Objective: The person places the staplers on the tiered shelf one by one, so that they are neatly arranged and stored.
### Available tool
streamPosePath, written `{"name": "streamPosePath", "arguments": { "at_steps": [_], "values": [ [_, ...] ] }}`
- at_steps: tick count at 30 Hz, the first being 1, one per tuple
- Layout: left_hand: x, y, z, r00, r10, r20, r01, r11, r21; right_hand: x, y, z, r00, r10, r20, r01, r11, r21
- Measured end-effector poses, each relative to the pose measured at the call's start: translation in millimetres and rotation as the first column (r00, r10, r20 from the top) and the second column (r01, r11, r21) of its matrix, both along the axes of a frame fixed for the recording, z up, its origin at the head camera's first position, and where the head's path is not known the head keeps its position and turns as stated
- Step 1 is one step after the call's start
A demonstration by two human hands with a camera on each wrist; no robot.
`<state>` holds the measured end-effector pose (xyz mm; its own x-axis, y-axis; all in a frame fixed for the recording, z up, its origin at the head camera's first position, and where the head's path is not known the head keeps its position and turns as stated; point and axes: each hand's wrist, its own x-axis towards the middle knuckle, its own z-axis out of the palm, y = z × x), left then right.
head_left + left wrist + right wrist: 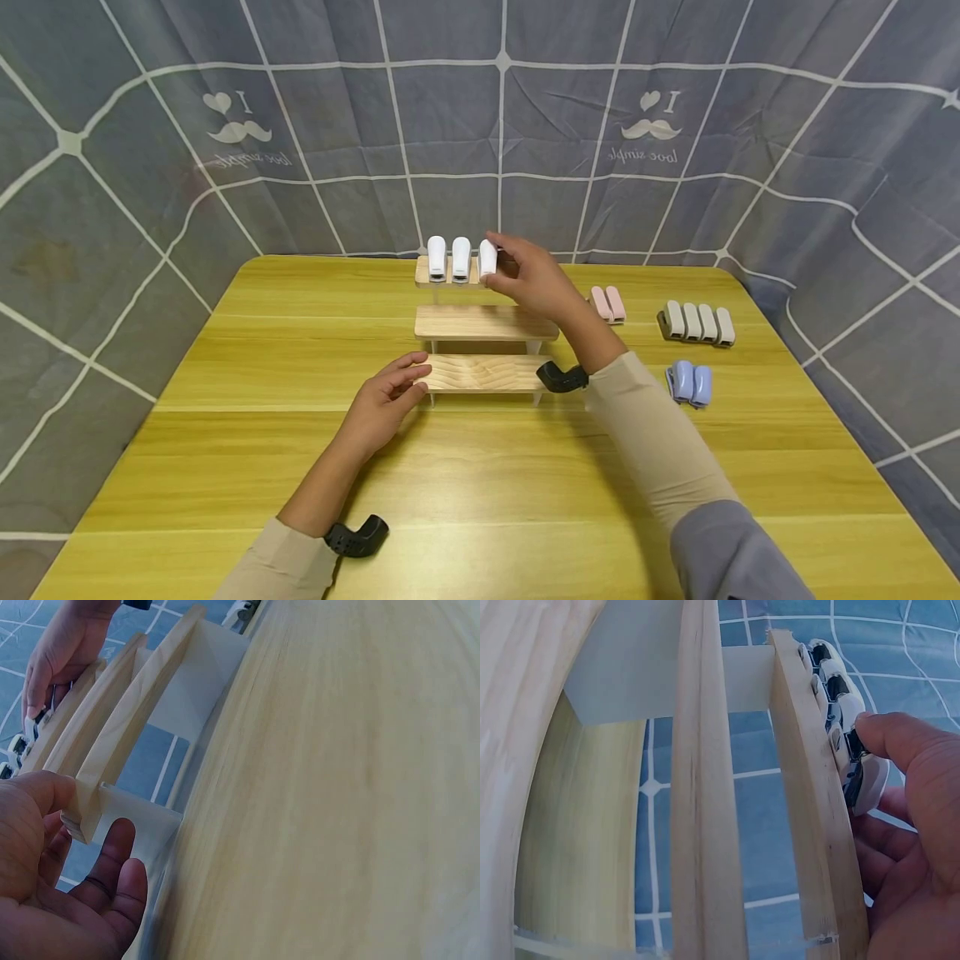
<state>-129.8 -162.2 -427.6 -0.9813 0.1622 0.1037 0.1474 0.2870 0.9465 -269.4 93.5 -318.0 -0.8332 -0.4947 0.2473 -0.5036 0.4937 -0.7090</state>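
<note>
A three-tier wooden display stand (pixel 486 323) with pale side supports stands on the table. Three small white staplers sit in a row on its top tier (pixel 420 275): a left one (pixel 437 258), a middle one (pixel 461 258) and a right one (pixel 487 258). At the right end of that tier my right hand (pixel 534 279) pinches the right white stapler (pixel 871 784) between thumb and fingers. My left hand (pixel 381 408) grips the left end of the bottom tier (pixel 112 742); in the left wrist view its fingertips lie around the board's end.
To the right of the stand lie two pink staplers (pixel 607 305), a row of several off-white staplers (pixel 698 323) and two blue staplers (pixel 690 383). A grey checked curtain (pixel 450 125) hangs behind the yellow wooden table (pixel 300 350).
</note>
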Motion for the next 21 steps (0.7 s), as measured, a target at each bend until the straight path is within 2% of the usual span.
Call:
{"name": "streamPosePath", "arguments": {
  "at_steps": [21],
  "values": [
    [-0.6, -0.7, 0.8, 1.000, 0.010, 0.003, -0.010, 0.999, -0.031, 2.7, -7.8, -10.7, 0.992, -0.095, -0.081, 0.097, 0.995, 0.019]
  ]
}}
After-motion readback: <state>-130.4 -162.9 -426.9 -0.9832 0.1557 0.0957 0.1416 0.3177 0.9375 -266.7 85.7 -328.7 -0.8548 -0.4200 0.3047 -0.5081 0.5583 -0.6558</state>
